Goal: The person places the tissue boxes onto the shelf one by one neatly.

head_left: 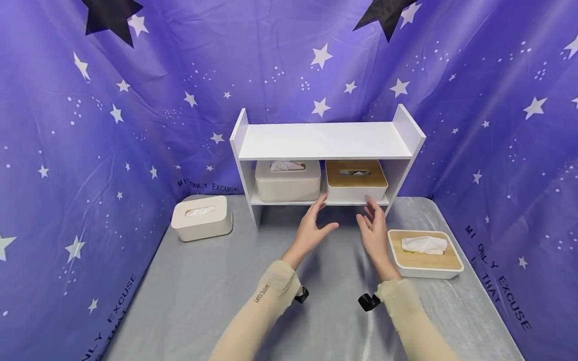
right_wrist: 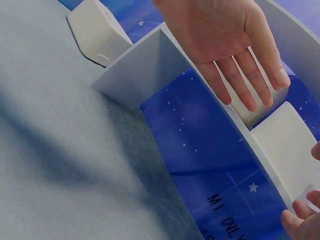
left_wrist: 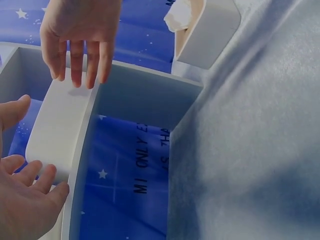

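Note:
A white tissue box with a wooden lid (head_left: 356, 173) sits on the shelf's lower board, at its right end. My left hand (head_left: 311, 230) is at the box's front left corner, fingers extended and thumb spread away. At the front right corner is my right hand (head_left: 374, 238), its fingers loosely bent. In the left wrist view, the right hand (left_wrist: 82, 35) hangs with its fingertips over the box's white side (left_wrist: 60, 115). Whether either hand touches the box I cannot tell. Beside it on the same board stands a cream tissue box (head_left: 289, 181).
The white two-tier shelf (head_left: 322, 140) stands at the back of the grey-covered table (head_left: 189, 301). Another cream tissue box (head_left: 201, 219) lies left of it. A second wooden-lidded tissue box (head_left: 425, 255) lies at the right, next to my right forearm. Purple star-patterned curtains (head_left: 280, 65) surround the table.

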Demonstrator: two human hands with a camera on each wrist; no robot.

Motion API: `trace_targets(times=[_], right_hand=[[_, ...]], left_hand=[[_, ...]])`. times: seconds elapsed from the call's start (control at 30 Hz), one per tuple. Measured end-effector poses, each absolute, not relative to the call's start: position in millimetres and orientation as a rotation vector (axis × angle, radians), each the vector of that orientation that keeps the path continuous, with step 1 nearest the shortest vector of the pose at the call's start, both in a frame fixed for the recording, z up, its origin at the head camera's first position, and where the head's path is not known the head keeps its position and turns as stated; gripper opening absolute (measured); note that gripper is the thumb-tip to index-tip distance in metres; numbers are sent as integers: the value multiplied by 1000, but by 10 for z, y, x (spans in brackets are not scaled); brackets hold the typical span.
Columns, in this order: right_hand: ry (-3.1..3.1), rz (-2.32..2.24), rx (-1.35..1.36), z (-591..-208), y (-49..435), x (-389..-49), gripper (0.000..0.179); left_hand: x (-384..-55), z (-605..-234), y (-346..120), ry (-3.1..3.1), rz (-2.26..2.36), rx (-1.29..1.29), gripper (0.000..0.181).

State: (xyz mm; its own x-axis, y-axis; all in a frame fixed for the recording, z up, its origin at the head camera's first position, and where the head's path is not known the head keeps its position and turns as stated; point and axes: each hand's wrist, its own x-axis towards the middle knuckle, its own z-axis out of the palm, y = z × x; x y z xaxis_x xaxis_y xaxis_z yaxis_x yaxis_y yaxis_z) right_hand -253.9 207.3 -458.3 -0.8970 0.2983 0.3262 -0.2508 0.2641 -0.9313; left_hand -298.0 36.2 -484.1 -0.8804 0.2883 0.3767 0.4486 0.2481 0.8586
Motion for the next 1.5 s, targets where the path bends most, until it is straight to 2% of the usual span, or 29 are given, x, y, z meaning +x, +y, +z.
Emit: trace_targets(times=[0.27, 0.5, 0.6, 0.83, 0.97, 1.3, 1.5], right_hand=[[-2128, 1620, -36, -4919, 2131, -2679, 52], [-2135, 1681, 17, -4992, 2120, -2693, 53], [-2145, 1699, 30, -4992, 2099, -2684, 53], [-2193, 1719, 64, -4693, 1933, -2482, 55], [-2221, 1706, 68, -4701, 1877, -2463, 55], [-2227, 1717, 107, -5105, 1853, -2631, 57], [-2246, 1689, 151, -5207, 1788, -2634, 58]], left_hand=[[-2977, -4871, 286, -2365, -1716, -690, 76], [-3000, -4944, 221, -2368, -1700, -700, 74], [-3004, -4972, 195, -2359, -1711, -699, 73], [-3006, -5023, 125, -2362, -1701, -689, 72], [-2989, -5034, 89, -2366, -1695, -679, 71], [-2972, -5121, -62, -2376, -1706, -685, 67], [-2959, -5181, -196, -2334, -1727, -710, 64]])
